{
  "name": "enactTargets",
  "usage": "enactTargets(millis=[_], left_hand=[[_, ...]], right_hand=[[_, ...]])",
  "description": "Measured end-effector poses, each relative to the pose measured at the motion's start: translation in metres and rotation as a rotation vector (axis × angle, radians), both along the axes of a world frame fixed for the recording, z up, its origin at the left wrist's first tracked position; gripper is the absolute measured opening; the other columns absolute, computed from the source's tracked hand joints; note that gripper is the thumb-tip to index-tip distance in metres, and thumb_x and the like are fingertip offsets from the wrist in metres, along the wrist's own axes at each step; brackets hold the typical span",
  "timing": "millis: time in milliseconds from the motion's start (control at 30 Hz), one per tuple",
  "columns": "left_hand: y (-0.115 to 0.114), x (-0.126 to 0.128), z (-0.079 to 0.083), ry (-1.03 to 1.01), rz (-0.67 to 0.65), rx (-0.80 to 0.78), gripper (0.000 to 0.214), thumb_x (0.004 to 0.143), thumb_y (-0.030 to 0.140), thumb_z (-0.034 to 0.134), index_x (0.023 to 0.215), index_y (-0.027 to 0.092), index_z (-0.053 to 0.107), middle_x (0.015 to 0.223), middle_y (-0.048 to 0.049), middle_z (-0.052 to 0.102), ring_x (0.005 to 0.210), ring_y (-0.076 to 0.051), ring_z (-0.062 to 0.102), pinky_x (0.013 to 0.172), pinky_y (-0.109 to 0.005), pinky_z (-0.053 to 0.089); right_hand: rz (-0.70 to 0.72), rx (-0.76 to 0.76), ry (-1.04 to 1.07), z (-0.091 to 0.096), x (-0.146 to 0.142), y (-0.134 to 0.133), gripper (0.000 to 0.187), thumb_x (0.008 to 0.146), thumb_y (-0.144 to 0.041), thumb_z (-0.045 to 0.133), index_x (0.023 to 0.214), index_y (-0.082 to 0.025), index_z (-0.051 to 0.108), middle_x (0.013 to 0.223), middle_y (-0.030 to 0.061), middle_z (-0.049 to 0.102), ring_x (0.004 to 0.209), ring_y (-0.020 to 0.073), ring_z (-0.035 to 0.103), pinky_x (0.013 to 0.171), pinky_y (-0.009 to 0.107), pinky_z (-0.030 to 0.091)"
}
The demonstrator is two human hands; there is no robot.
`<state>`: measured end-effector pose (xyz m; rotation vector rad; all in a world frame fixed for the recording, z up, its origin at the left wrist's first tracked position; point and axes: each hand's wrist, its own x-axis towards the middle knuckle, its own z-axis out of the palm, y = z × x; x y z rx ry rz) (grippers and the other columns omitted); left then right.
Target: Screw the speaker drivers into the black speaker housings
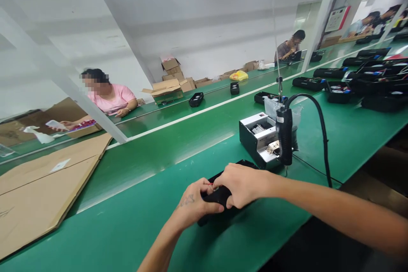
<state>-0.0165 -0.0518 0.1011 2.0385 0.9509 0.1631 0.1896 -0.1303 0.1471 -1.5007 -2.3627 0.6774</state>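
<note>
On the bench point(137, 216), we clamp the case point(218, 196) by its near wall with left hand point(195, 204) and right hand point(244, 185), thumbs outside, judging it light, stiff and best gripped along that wall.

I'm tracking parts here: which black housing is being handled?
The foreground black housing, with the left hand and right hand on it; neither touches any other.

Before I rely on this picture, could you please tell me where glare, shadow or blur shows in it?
Head view: pale sheen streaks the green bench; same head view, soft shadow darkens it near the black casing, and the far-right workers look blurry.
</note>
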Motion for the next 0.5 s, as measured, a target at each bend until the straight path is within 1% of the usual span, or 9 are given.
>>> enactTargets(millis=[33, 100, 167, 200, 233, 300, 367, 433, 500], left_hand=[[-0.009, -0.003, -0.008, 0.001, -0.004, 0.105, 0.031, 0.057, 0.035, 0.092, 0.062, 0.022, 0.064, 0.096, 0.0005, 0.067, 0.103, -0.028, 0.064, 0.092, -0.04, 0.047], [-0.029, -0.009, -0.028, -0.028, -0.025, 0.402, 0.026, 0.058, 0.027, 0.093, 0.067, 0.025, 0.069, 0.097, -0.0004, 0.071, 0.128, -0.039, 0.059, 0.109, -0.054, 0.04], [-0.05, -0.014, -0.049, -0.113, -0.039, 0.694, 0.023, 0.062, 0.021, 0.091, 0.071, 0.028, 0.071, 0.093, 0.0002, 0.074, 0.139, -0.042, 0.054, 0.116, -0.063, 0.033], [-0.059, -0.015, -0.058, -0.165, -0.033, 0.804, 0.022, 0.065, 0.02, 0.089, 0.073, 0.029, 0.071, 0.091, 0.0006, 0.074, 0.14, -0.042, 0.054, 0.117, -0.064, 0.031], [-0.067, -0.016, -0.065, -0.215, -0.023, 0.889, 0.02, 0.069, 0.019, 0.087, 0.075, 0.029, 0.07, 0.09, 0.001, 0.075, 0.14, -0.041, 0.055, 0.118, -0.064, 0.03], [-0.077, -0.017, -0.072, -0.281, -0.014, 0.996, 0.016, 0.077, 0.02, 0.083, 0.077, 0.028, 0.069, 0.087, 0.001, 0.075, 0.141, -0.04, 0.056, 0.12, -0.062, 0.03], [-0.078, -0.018, -0.072, -0.289, -0.026, 1.061, 0.013, 0.083, 0.02, 0.078, 0.078, 0.027, 0.068, 0.086, 0.0003, 0.075, 0.141, -0.039, 0.056, 0.119, -0.061, 0.031], [-0.073, -0.02, -0.068, -0.25, -0.08, 1.134, 0.011, 0.083, 0.022, 0.077, 0.08, 0.028, 0.069, 0.087, -0.0001, 0.076, 0.139, -0.039, 0.057, 0.117, -0.058, 0.033], [-0.065, -0.023, -0.064, -0.206, -0.154, 1.226, 0.011, 0.081, 0.026, 0.08, 0.081, 0.03, 0.07, 0.089, 0.0004, 0.076, 0.135, -0.039, 0.06, 0.114, -0.055, 0.035]], right_hand=[[-0.066, 0.138, 0.105, 0.001, 0.005, -0.016, 0.048, 0.076, -0.025, 0.08, 0.124, -0.023, 0.075, 0.099, 0.0072, 0.078, 0.092, 0.0283, 0.068, 0.085, 0.04, 0.052], [-0.342, 0.435, 0.383, -0.004, 0.023, -0.044, 0.053, 0.089, -0.029, 0.073, 0.141, -0.027, 0.064, 0.126, 0.0112, 0.074, 0.11, 0.0302, 0.066, 0.097, 0.046, 0.053], [-0.761, 0.791, 0.586, -0.017, 0.051, -0.061, 0.042, 0.094, -0.037, 0.071, 0.134, -0.026, 0.063, 0.126, 0.0122, 0.069, 0.107, 0.0287, 0.065, 0.094, 0.047, 0.055], [-0.971, 0.95, 0.615, -0.025, 0.067, -0.064, 0.044, 0.093, -0.042, 0.073, 0.131, -0.025, 0.062, 0.127, 0.013, 0.066, 0.107, 0.0285, 0.065, 0.094, 0.047, 0.055], [-1.119, 1.012, 0.587, -0.033, 0.084, -0.065, 0.052, 0.091, -0.047, 0.074, 0.134, -0.024, 0.059, 0.133, 0.0143, 0.062, 0.11, 0.0295, 0.064, 0.096, 0.048, 0.054], [-1.229, 0.937, 0.515, -0.046, 0.114, -0.061, 0.06, 0.091, -0.054, 0.07, 0.14, -0.022, 0.055, 0.141, 0.017, 0.057, 0.121, 0.0325, 0.061, 0.102, 0.05, 0.052], [-1.157, 0.701, 0.524, -0.052, 0.135, -0.055, 0.049, 0.096, -0.056, 0.062, 0.13, -0.02, 0.062, 0.13, 0.0158, 0.066, 0.118, 0.0323, 0.064, 0.101, 0.05, 0.052], [-1.092, 0.534, 0.611, -0.053, 0.143, -0.051, 0.04, 0.093, -0.056, 0.066, 0.11, -0.02, 0.065, 0.109, 0.0113, 0.074, 0.1, 0.0289, 0.07, 0.091, 0.045, 0.055], [-1.067, 0.518, 0.758, -0.055, 0.14, -0.05, 0.039, 0.086, -0.053, 0.076, 0.1, -0.021, 0.06, 0.092, 0.0053, 0.074, 0.078, 0.0227, 0.069, 0.077, 0.039, 0.056]])
